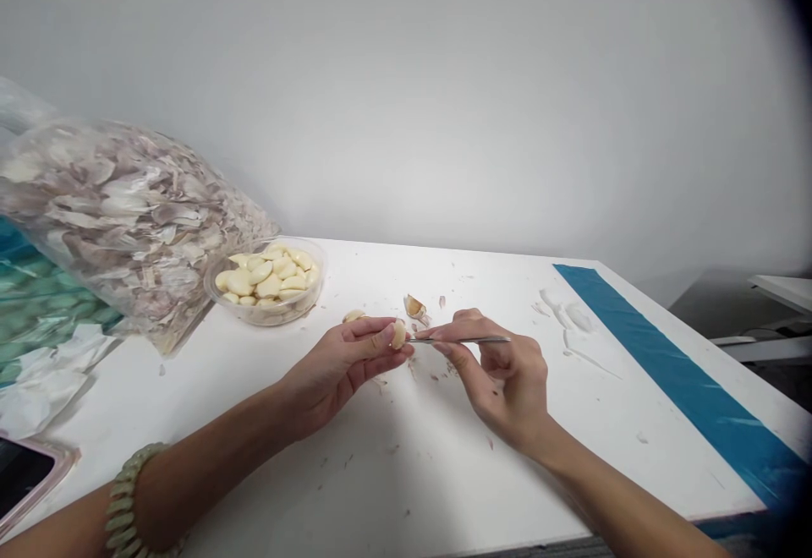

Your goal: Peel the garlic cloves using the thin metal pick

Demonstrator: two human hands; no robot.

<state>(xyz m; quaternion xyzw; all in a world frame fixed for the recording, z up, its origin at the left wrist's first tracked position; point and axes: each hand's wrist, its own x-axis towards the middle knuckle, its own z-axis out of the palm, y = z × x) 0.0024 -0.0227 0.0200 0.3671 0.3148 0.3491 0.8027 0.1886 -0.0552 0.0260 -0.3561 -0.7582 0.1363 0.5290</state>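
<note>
Both hands pinching, left hand (336, 369) garlic clove (398, 335), right hand (501, 374) metal pick (462, 340)

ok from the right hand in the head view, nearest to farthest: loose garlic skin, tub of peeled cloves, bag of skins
1. Loose garlic skin, just left of the right hand
2. Tub of peeled cloves, farther left
3. Bag of skins, far left

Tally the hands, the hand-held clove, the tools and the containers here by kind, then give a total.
Hands: 2 (left hand, right hand)
Held garlic clove: 1
Metal pick: 1
Clear plastic tub: 1
Clear plastic bag: 1
Total: 6
</note>
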